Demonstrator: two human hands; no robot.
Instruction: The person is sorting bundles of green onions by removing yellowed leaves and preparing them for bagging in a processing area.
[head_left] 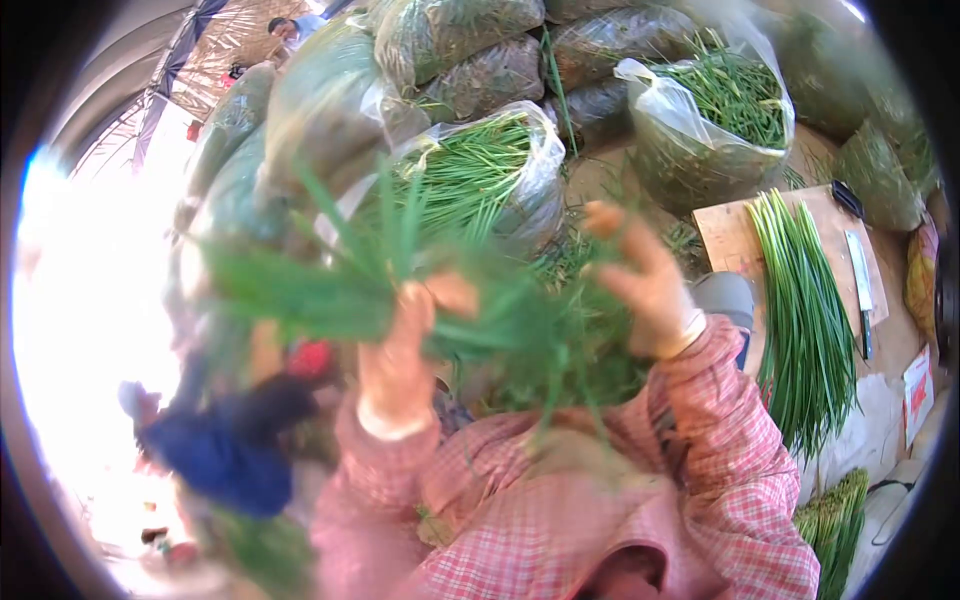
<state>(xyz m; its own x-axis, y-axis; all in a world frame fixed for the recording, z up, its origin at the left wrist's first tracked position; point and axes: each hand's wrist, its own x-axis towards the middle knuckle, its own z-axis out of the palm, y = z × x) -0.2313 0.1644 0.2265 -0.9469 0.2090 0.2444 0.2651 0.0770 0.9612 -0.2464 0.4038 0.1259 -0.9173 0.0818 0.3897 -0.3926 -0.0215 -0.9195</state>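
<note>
Long green stalks [310,300], blurred by motion, stretch across the middle of the view in front of the checked sleeves. My left hand [405,350], in a pale glove, has its fingers wrapped round this bunch. To the right, my right hand [640,280] is raised, gloved, with thumb and fingers spread and nothing between them. Loose green blades hang below and between the two hands. Beyond my left hand stands an open clear bag [545,185] filled with green stalks.
At right, a neat bunch of stalks [805,300] lies on a board [720,235] beside a knife [860,275]. Another open bag [680,165] and several stuffed sacks [480,75] stand behind. A person in dark blue [225,450] is at lower left; another person [290,30] is far back.
</note>
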